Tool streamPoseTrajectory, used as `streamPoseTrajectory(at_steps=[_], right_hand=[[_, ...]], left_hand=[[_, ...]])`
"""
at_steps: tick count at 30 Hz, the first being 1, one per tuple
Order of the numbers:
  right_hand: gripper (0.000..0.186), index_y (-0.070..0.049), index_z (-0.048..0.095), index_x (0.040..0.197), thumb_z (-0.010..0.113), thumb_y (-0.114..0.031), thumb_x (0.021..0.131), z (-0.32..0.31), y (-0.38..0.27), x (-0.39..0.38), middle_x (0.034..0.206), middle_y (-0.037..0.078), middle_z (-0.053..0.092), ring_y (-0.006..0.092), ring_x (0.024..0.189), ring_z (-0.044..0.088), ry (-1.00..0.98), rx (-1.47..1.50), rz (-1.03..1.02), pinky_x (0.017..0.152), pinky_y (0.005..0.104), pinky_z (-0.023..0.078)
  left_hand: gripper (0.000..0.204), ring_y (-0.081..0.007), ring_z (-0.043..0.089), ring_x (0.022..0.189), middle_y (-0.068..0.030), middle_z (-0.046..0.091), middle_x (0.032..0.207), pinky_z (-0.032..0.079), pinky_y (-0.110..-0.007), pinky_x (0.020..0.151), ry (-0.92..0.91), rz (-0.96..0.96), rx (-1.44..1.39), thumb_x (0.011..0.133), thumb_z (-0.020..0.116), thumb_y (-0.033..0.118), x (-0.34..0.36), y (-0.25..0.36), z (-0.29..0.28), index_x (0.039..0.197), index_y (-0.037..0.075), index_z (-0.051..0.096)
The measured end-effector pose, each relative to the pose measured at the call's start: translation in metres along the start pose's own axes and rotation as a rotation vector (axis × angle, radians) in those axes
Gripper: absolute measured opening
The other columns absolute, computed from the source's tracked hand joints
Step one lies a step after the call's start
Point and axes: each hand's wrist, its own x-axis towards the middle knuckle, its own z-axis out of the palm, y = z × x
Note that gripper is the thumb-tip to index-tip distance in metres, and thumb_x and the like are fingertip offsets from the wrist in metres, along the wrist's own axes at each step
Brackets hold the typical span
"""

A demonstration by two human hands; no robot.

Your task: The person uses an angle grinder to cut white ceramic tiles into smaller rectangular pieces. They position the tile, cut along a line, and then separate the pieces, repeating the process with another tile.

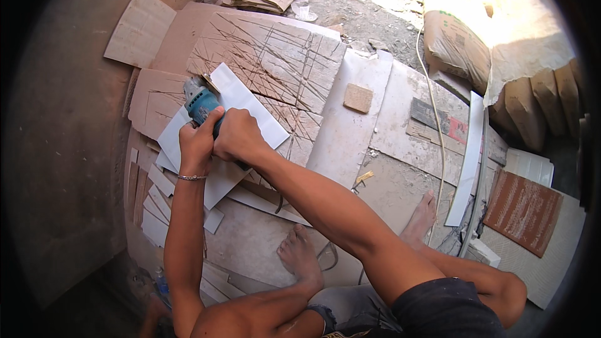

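Both my hands are closed around the body of a teal angle grinder. My left hand, with a bracelet at its wrist, wraps it on the left side. My right hand grips it from the right and covers its rear part. The grinder's head and disc guard sit over a white tile, which shows on both sides of the tool. Whether the disc touches the tile I cannot tell. Under the tile lies a scored board crossed by many dark cut lines.
White offcuts lie at the left beside the wall. A small tan tile piece rests right of the board. A pale cable runs along the floor near my bare feet. Filled sacks and a brown tile stand right.
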Motion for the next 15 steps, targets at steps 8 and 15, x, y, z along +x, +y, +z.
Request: streamPoseTrajectory(at_steps=[8, 15], right_hand=[[0.035, 0.011, 0.067, 0.094, 0.079, -0.004, 0.065, 0.0009, 0.0033, -0.0019, 0.103, 0.033, 0.072, 0.0468, 0.102, 0.074, 0.006, 0.01, 0.0, 0.086, 0.0472, 0.062], [0.035, 0.011, 0.067, 0.092, 0.078, -0.003, 0.062, 0.0029, 0.0061, -0.0012, 0.101, 0.033, 0.072, 0.0473, 0.1, 0.074, 0.011, 0.025, -0.017, 0.085, 0.0471, 0.062]], left_hand=[[0.043, -0.0127, 0.069, 0.077, -0.0083, 0.073, 0.094, 0.055, -0.028, 0.067, 0.0, -0.009, 0.012, 0.091, 0.086, 0.032, -0.0033, -0.0006, 0.0019, 0.101, -0.007, 0.069], [0.04, -0.0125, 0.069, 0.076, -0.0075, 0.073, 0.092, 0.055, -0.028, 0.066, -0.003, -0.005, -0.012, 0.091, 0.086, 0.031, -0.0064, 0.0001, 0.0032, 0.099, -0.005, 0.07]])
